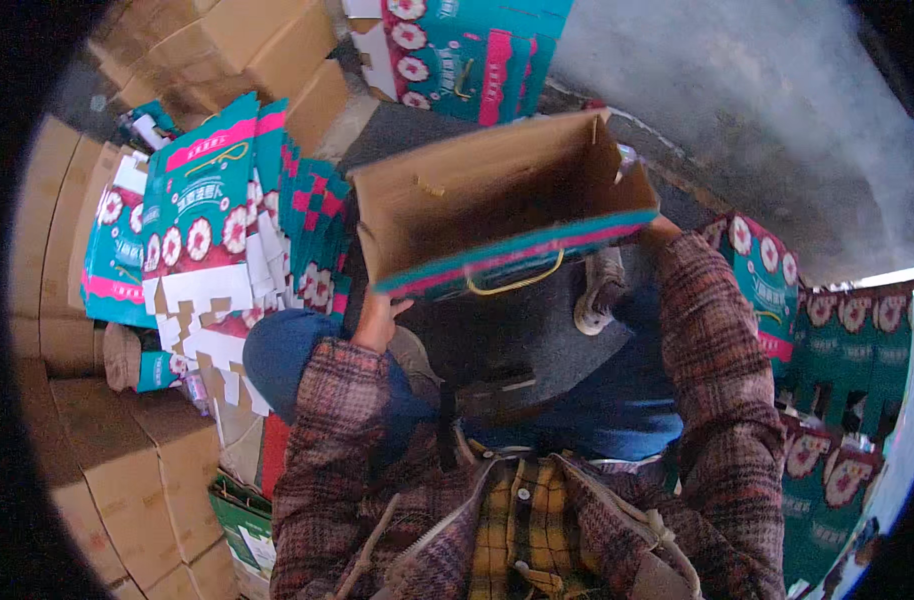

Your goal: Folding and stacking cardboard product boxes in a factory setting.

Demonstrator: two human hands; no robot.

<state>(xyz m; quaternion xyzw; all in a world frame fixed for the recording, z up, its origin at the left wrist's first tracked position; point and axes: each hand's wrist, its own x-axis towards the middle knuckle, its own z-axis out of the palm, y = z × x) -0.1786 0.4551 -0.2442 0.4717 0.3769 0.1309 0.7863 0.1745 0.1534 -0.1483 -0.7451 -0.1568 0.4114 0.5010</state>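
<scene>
Between my hands an open teal and pink carton [512,265] is held up, tilted so its bare brown inside shows. A yellow cord handle [517,280] hangs on its near side, and a bit of cord shows on the inner far wall. My left hand [377,318] grips the lower left corner, its fingers partly under the carton. At the right end my right hand [661,234] holds the carton, with most fingers hidden behind it. Something small and shiny [627,158] is at the right end wall; I cannot make out what it is.
Flat printed cartons [202,195] lie in a fanned pile at the left, and more flat ones [457,60] at the top. Brown cardboard boxes [117,470] are stacked along the left. Made-up teal cartons [842,340] stand at the right, near a grey wall [767,110].
</scene>
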